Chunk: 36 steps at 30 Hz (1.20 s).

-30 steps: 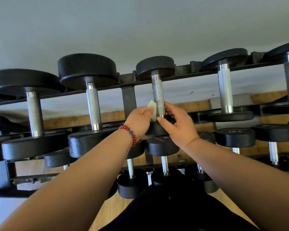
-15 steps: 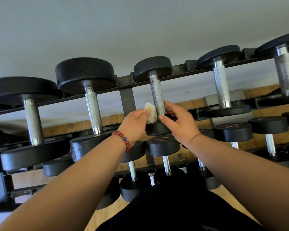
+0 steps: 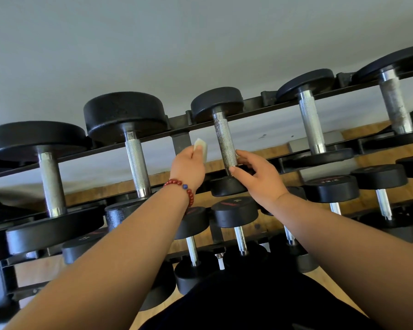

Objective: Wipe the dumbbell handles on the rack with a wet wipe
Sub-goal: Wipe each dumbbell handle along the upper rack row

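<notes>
Left hand point(image 3: 187, 167): thumb and fingers closed on a small folded white wipe point(image 3: 200, 147). It is pinched at its lower edge, so most of the pad stands free above the knuckles, ready to be laid against metal. Red bead bracelet point(image 3: 189, 190) on that wrist. The wipe is off the bar, just beside the handle point(image 3: 225, 144) on its left, in front of the rack's upright.

Right hand point(image 3: 260, 177): curled round the lower end of the same handle, thumb across the near face, fingers point(image 3: 242, 154) on the right side. Judged purpose: to steady the bar, or to turn it, so the wipe can reach its whole round. How tight the hold is cannot be read from this angle; it may be only a light touch.

The handle belongs to the dumbbell point(image 3: 217, 101) in the middle of the five plainly in view on the top tier of the rack point(image 3: 260, 109). Its heads sit on the two rails, which leaves the bar between them bare and reachable. It is knurled, and darker and duller than the left neighbour point(image 3: 137, 163) and the right neighbour point(image 3: 311, 127).

Step in hand, as judged: wipe poised for a stroke on this handle. Nothing shows which handles are already clean. The lower tiers hold smaller dumbbells, with short handles partly hidden by the arms.
</notes>
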{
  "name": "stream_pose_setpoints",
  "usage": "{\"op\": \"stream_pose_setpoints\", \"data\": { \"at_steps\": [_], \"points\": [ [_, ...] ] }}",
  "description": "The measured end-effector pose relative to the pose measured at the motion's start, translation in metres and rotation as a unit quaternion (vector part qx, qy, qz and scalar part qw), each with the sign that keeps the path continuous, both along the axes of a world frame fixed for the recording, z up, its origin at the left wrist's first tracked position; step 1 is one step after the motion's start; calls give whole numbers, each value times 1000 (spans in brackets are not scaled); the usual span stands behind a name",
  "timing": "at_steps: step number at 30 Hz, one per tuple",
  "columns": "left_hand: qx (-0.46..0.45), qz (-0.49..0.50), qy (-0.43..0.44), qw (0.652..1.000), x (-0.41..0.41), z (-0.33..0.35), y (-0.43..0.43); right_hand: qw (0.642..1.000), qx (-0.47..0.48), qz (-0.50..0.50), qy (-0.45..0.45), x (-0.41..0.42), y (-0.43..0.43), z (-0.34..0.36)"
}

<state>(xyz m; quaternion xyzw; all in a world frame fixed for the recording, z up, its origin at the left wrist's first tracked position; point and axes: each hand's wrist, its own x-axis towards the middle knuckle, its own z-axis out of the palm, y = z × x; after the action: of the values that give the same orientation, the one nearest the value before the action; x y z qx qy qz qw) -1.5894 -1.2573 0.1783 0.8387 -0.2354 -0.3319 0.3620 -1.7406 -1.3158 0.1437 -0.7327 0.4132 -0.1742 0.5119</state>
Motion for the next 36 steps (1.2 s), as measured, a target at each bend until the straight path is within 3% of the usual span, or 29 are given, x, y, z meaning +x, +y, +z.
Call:
{"op": "stream_pose_setpoints", "data": {
  "at_steps": [1, 3, 5, 8, 12, 15, 20, 24, 28, 32, 36],
  "points": [
    [11, 11, 26, 1000, 0, -4, -9, 1000, 0, -1, 1, 0, 0, 0],
    [-8, 69, 170, 983, -1, -11, -26, 1000, 2, 0, 1, 0, 0, 0],
    [-50, 131, 329, 934, -1, -12, -36, 1000, 6, 4, 6, -1, 0, 0],
    [-94, 166, 413, 891, 2, -18, -39, 1000, 18, -5, 13, -1, -2, -3],
    [-127, 208, 420, 874, 1, -25, -47, 1000, 6, -21, 19, 4, -4, -1],
    [-145, 205, 356, 900, -1, -28, -55, 1000, -15, -11, 19, 7, -6, 0],
    [-181, 151, 373, 898, -3, -30, -53, 1000, -20, 12, 15, 9, -9, -1],
    [-180, 144, 296, 927, -6, -35, -49, 1000, -10, 9, 6, 9, -9, -3],
    [-192, 155, 303, 920, -5, -34, -50, 1000, -10, 5, 3, 9, -10, -5],
    [-198, 183, 248, 931, -1, -32, -68, 1000, -9, 6, 7, 8, -11, -7],
    [-175, 146, 257, 939, -4, -40, -57, 1000, -15, 5, 0, 8, -12, -10]
  ]
}}
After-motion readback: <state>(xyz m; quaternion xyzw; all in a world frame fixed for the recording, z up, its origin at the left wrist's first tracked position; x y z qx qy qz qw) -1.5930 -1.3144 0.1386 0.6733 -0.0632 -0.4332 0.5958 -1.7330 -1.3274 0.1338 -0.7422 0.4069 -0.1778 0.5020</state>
